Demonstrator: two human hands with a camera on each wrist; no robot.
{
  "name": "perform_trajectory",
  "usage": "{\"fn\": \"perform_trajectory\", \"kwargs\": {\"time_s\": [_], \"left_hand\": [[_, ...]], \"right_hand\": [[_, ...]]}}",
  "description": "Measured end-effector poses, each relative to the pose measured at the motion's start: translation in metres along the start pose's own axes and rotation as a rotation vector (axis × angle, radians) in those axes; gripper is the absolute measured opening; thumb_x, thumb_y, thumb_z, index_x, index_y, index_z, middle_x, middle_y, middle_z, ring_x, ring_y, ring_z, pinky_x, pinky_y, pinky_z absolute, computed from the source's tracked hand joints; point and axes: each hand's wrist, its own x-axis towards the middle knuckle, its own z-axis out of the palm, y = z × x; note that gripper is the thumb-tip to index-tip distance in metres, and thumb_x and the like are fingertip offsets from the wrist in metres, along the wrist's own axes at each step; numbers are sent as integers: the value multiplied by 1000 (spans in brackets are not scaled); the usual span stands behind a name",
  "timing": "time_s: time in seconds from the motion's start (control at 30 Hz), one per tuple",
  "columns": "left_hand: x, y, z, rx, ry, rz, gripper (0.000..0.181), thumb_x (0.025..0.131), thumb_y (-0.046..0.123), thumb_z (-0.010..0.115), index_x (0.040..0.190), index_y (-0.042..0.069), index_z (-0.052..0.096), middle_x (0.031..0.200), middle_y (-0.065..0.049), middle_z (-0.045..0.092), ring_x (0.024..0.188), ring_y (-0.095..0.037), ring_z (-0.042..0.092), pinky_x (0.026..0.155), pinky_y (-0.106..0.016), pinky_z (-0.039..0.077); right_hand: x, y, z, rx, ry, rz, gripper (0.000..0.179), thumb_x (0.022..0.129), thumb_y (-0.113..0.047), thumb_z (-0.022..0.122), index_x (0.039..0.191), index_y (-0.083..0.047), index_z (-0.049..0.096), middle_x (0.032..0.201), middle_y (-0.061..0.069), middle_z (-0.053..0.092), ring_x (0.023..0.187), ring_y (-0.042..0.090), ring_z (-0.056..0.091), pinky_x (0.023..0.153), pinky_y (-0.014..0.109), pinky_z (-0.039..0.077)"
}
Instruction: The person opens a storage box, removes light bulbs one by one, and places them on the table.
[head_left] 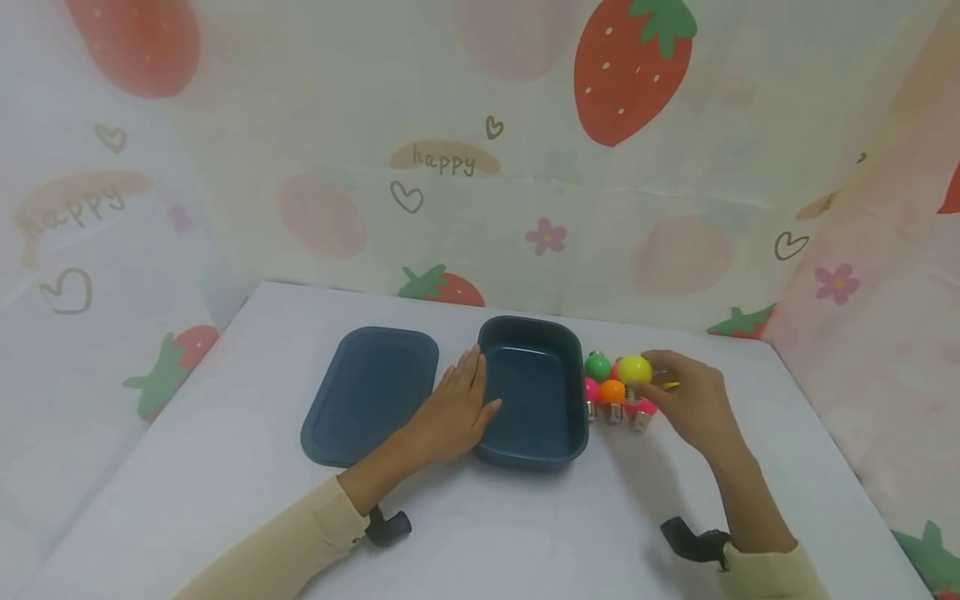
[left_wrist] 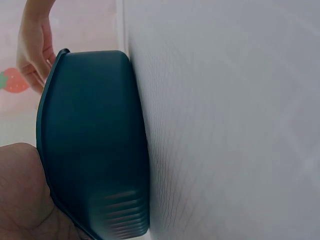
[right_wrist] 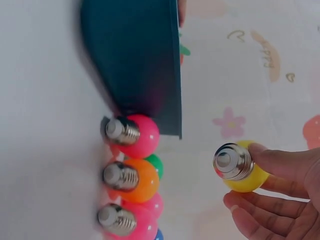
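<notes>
My left hand (head_left: 453, 412) rests its straight fingers along the left rim of a dark blue-green plastic box (head_left: 531, 392). In the left wrist view, part of that hand (left_wrist: 22, 195) lies against the box's rim. My right hand (head_left: 696, 407) pinches a yellow light bulb (right_wrist: 255, 175) between thumb and fingers, its metal screw base pointing away from the palm. The bulb hangs over several others beside the box, among them an orange bulb (right_wrist: 140, 180), a pink bulb (right_wrist: 146, 136) and a green bulb (head_left: 597, 365). Inside the box, only the bare bottom shows.
A flat dark blue-green lid (head_left: 375, 392) lies left of the box on the white table (head_left: 525, 542). Strawberry-printed cloth (head_left: 337, 100) hangs behind and at both sides. Black devices are strapped at both wrists, the left one (head_left: 388, 527) close over the table.
</notes>
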Motion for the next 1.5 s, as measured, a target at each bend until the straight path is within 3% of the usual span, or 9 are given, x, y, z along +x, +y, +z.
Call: {"fn": "perform_trajectory", "kwargs": {"time_s": [0.8,1.1,1.5], "left_hand": [[1,1,-2,10,-12,-8,72,111,41,34,158,-9,10,168,-23,2,156,-34,2,125,-47,11],[0,1,-2,-8,-7,3,72,111,39,36,158,-10,11,168,-24,2,156,-35,4,125,-48,11],[0,3,-2,12,-7,-4,72,111,40,34,158,-9,10,168,-24,3,156,-34,4,125,-47,11]], "right_hand": [[-5,41,-21,-52,-20,139,47,92,-21,77,129,4,63,117,30,68,102,48,68,69,48,62],[-3,60,-21,-63,-67,219,50,92,-23,76,128,8,61,120,33,65,108,51,64,73,50,61],[-5,68,-22,-91,-156,284,56,90,-27,78,125,12,61,117,34,65,111,52,57,79,55,58]]}}
